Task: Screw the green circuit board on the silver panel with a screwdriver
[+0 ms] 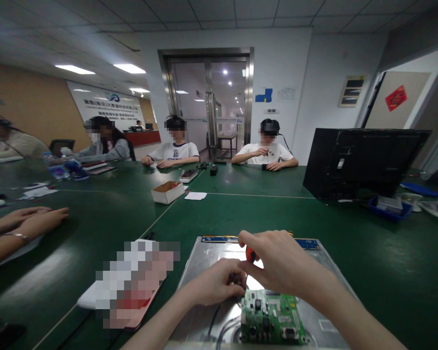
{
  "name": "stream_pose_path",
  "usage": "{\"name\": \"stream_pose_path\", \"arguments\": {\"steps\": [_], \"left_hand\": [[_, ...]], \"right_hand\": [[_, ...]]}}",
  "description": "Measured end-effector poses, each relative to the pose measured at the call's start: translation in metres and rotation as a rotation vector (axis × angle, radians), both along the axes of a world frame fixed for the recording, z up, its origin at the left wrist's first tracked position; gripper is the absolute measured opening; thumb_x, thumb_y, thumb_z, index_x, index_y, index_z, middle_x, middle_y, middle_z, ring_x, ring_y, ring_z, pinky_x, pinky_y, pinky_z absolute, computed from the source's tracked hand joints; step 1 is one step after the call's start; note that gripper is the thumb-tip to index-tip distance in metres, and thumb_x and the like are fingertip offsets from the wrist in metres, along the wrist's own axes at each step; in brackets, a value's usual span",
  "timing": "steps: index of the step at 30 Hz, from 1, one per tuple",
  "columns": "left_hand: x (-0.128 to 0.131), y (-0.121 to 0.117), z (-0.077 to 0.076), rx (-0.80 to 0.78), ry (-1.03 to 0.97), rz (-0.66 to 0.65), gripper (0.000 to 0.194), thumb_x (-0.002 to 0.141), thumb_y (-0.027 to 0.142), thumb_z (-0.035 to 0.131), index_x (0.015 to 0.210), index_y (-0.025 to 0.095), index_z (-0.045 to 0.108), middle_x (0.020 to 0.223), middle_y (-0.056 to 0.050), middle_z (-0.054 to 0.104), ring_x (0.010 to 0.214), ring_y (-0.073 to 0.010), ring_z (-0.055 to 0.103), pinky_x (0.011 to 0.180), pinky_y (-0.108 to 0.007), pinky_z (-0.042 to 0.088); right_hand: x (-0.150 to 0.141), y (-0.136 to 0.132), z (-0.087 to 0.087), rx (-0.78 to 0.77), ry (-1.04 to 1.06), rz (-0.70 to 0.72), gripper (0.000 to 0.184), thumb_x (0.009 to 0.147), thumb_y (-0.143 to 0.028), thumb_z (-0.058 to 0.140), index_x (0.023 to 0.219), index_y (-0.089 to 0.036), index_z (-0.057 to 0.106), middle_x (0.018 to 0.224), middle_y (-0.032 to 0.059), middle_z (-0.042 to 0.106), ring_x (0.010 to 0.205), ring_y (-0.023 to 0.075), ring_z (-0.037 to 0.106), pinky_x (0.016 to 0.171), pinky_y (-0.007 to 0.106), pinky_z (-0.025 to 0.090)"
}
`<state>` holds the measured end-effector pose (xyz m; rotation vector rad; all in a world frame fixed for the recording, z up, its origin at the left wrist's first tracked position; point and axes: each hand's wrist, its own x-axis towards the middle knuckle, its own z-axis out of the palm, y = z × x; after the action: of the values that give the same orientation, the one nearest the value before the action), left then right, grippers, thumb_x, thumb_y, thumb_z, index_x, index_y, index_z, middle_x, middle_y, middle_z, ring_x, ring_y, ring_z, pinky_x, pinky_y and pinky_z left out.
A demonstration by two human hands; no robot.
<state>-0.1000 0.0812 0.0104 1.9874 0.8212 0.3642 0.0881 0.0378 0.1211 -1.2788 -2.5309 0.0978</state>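
Observation:
A silver metal panel (211,257) lies flat on the green table (241,209) right in front of me. A green circuit board (272,318) sits on its near part. My right hand (277,265) is closed around an orange-handled tool (251,254), which looks like a screwdriver, its tip hidden behind my fingers. My left hand (215,284) is curled beside the board's far left corner, fingers pinched on something small I cannot make out. Black cables (217,323) run from the board's left side.
A phone-like item (131,291) lies left of the panel. A small open cardboard box (168,191) and white paper (195,196) sit mid-table. A black monitor back (365,160) and blue tray (389,206) stand at right. Several people sit around the table; another person's hands (29,218) rest at left.

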Motion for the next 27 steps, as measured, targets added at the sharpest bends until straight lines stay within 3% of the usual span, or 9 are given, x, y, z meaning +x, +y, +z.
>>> {"name": "stream_pose_path", "arguments": {"steps": [4, 10, 16, 27], "left_hand": [[0.0005, -0.0004, 0.0012, 0.010, 0.016, 0.017, 0.014, 0.071, 0.007, 0.063, 0.080, 0.017, 0.060, 0.072, 0.004, 0.057, 0.065, -0.0129, 0.053, 0.058, -0.021, 0.041], [-0.0019, 0.0014, -0.0042, 0.027, 0.003, 0.018, 0.013, 0.072, 0.008, 0.062, 0.081, 0.017, 0.060, 0.077, 0.002, 0.061, 0.071, -0.0147, 0.055, 0.063, -0.023, 0.043], [-0.0009, -0.0005, -0.0025, 0.025, 0.009, 0.022, 0.016, 0.070, 0.006, 0.062, 0.083, 0.017, 0.061, 0.075, 0.003, 0.058, 0.069, -0.0136, 0.053, 0.060, -0.021, 0.041], [-0.0016, -0.0024, -0.0065, -0.030, -0.064, 0.036, 0.015, 0.071, 0.007, 0.061, 0.082, 0.017, 0.059, 0.078, 0.002, 0.060, 0.071, -0.0142, 0.055, 0.062, -0.022, 0.043]], "right_hand": [[0.0001, 0.0007, -0.0003, 0.037, -0.039, -0.031, 0.005, 0.085, -0.023, 0.061, 0.085, -0.022, 0.056, 0.077, -0.0009, 0.073, 0.063, 0.0150, 0.062, 0.051, 0.027, 0.017], [-0.0018, -0.0002, 0.0019, 0.034, -0.038, -0.017, 0.016, 0.079, -0.019, 0.061, 0.093, -0.020, 0.055, 0.082, 0.0023, 0.073, 0.066, 0.0166, 0.063, 0.051, 0.027, 0.019], [-0.0017, 0.0018, 0.0004, 0.052, -0.063, -0.038, 0.009, 0.083, -0.024, 0.060, 0.090, -0.021, 0.055, 0.079, 0.0014, 0.073, 0.065, 0.0185, 0.065, 0.051, 0.028, 0.016], [-0.0029, 0.0016, -0.0014, 0.036, -0.012, -0.029, 0.013, 0.082, -0.019, 0.056, 0.095, -0.021, 0.056, 0.082, 0.0020, 0.074, 0.067, 0.0187, 0.066, 0.053, 0.027, 0.021]]}}
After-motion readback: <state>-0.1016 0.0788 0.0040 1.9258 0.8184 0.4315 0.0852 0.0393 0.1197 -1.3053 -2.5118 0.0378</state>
